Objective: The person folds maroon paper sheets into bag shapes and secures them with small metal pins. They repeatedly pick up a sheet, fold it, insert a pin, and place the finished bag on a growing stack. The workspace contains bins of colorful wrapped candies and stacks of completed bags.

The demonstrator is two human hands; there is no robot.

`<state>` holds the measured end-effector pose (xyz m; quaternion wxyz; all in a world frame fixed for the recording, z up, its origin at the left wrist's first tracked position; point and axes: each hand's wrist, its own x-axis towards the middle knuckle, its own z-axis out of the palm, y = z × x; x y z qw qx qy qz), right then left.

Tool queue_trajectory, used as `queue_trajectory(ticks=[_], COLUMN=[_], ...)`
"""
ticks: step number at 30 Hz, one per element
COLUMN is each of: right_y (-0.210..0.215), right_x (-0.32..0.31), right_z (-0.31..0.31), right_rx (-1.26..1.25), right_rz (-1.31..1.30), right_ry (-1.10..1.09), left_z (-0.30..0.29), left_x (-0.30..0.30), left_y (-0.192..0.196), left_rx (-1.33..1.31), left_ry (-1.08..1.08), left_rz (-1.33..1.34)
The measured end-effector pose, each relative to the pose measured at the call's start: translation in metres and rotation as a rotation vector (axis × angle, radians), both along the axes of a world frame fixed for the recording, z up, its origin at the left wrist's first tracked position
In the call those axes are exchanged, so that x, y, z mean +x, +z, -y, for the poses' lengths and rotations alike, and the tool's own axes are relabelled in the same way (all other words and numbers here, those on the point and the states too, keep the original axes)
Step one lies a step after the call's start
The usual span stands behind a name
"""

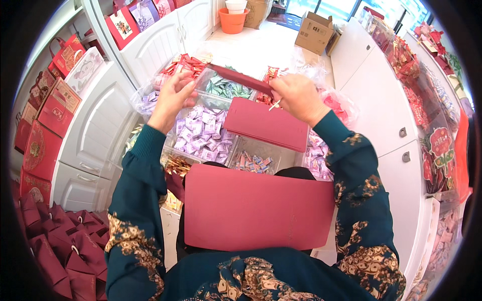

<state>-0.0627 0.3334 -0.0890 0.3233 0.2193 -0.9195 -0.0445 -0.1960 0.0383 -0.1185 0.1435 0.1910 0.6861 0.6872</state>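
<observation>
My right hand [299, 98] grips the end of a dark red folded card piece [238, 78], seen nearly edge-on and raised over the candy bins. A short pale strip [274, 106] pokes out below those fingers; whether it is cord or ribbon I cannot tell. My left hand [175, 96] is empty, its fingers loosely curled and apart, to the left of the raised piece. Beneath my right hand, a stack of flat dark red card pieces [266, 123] rests over the bins. A larger dark red card sheet [256, 208] lies across my lap.
Clear bins hold purple-wrapped candies [201, 133], green-wrapped candies [228, 86] and red-wrapped candies [188, 65]. Folded dark red boxes [65, 241] pile up at lower left. White cabinets [93, 130] flank both sides. A cardboard box [314, 32] and an orange pot [232, 20] stand farther off.
</observation>
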Motion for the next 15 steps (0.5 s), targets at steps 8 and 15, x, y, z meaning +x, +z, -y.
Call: queue_trajectory(ticks=[8, 15], right_y=[-0.195, -0.108], right_x=[0.015, 0.000], right_z=[-0.027, -0.047], right_rx=[0.041, -0.558], right_rz=[0.525, 0.594], right_ry=[-0.062, -0.045], left_z=[0.069, 0.136], left_x=[0.018, 0.084], left_y=[-0.040, -0.040], left_rx=[0.079, 0.053], left_ry=[0.037, 0.097], left_rz=[0.315, 0.339])
